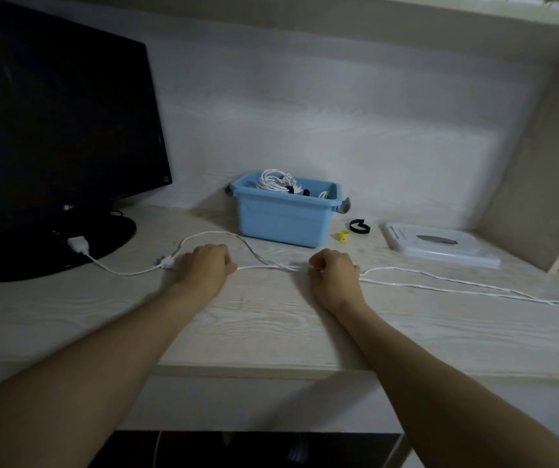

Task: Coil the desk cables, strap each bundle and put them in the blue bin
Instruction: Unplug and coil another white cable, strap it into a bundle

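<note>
Both hands grip the long white cable lying uncoiled across the pale wood-grain table: left hand clenched on it nr the inline switch, right hand pinching it further along.

Risks:
- The cable's USB plug rests on the black monitor base; pulling hard may snag it there.
- Long tail runs off-frame to the right; it may drag or tangle while coiling.

The blue plastic bin stands behind the hands, already holding strapped white coils. A black strap lies just beside it.

Room dim; table set in a white-walled alcove w/ shelf above.
</note>
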Motion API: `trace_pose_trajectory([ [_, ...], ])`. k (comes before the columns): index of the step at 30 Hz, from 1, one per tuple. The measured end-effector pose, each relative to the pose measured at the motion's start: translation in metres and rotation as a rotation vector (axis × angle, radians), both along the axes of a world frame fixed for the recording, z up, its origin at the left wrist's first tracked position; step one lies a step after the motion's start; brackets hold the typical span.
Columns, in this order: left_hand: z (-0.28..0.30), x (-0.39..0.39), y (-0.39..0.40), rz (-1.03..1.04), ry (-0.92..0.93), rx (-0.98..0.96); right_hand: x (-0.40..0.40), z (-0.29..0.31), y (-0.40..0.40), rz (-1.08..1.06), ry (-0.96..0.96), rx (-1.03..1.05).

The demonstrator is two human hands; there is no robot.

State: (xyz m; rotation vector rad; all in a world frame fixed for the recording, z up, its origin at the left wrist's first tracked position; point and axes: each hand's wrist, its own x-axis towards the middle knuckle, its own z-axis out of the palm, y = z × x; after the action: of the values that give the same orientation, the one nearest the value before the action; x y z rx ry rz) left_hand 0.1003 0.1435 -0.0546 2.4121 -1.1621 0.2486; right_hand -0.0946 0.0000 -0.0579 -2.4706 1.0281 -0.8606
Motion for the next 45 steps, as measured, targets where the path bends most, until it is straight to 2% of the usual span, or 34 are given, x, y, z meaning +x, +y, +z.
trace_pose_trajectory([
  [4,-0.001,-0.004,0.017,0.059,-0.137,-0.002,-0.004,-0.001,0.010,-0.020,0.026,-0.198],
  [7,-0.001,-0.010,0.014,-0.013,-0.255,0.047,-0.007,-0.002,0.017,-0.011,0.116,-0.163],
  [10,0.004,-0.014,0.003,-0.104,-0.360,0.187,-0.010,-0.003,0.020,0.017,0.135,-0.115],
  [13,0.011,-0.020,-0.004,-0.156,-0.446,0.330,-0.010,-0.005,0.021,-0.014,0.252,-0.153],
  [15,0.012,-0.024,-0.006,-0.162,-0.483,0.362,-0.010,-0.003,0.023,0.050,0.293,-0.158],
  [17,0.006,-0.022,-0.006,-0.148,-0.534,0.263,-0.014,0.002,0.029,0.182,0.169,-0.080],
  [19,0.003,-0.021,-0.001,-0.130,-0.606,0.131,-0.020,0.006,0.040,0.249,-0.040,-0.118],
  [22,-0.003,-0.015,0.004,-0.107,-0.592,0.089,-0.031,0.010,0.060,0.331,-0.162,-0.314],
  [25,-0.002,-0.018,0.008,-0.085,-0.536,0.031,-0.042,0.007,0.066,0.457,-0.130,-0.426],
  [28,0.003,-0.022,0.010,-0.023,-0.409,0.013,-0.053,0.004,0.065,0.491,-0.035,-0.448],
  [31,0.001,-0.029,0.011,-0.215,-0.385,0.011,-0.062,0.001,0.059,0.430,0.125,-0.359],
  [34,0.000,-0.033,0.010,-0.502,-0.354,0.137,-0.065,-0.003,0.056,0.387,0.123,-0.215],
  [37,0.002,-0.035,0.008,-0.579,-0.267,0.259,-0.067,-0.003,0.060,0.418,0.175,-0.196],
  [41,0.006,-0.044,0.009,-0.432,-0.367,0.280,-0.081,0.005,0.063,0.421,0.267,-0.144],
  [43,0.004,-0.045,0.010,-0.317,-0.484,0.246,-0.094,0.009,0.054,0.310,0.316,-0.143],
  [45,0.005,-0.043,0.014,-0.278,-0.571,0.130,-0.111,0.012,0.038,0.138,0.343,-0.149],
])
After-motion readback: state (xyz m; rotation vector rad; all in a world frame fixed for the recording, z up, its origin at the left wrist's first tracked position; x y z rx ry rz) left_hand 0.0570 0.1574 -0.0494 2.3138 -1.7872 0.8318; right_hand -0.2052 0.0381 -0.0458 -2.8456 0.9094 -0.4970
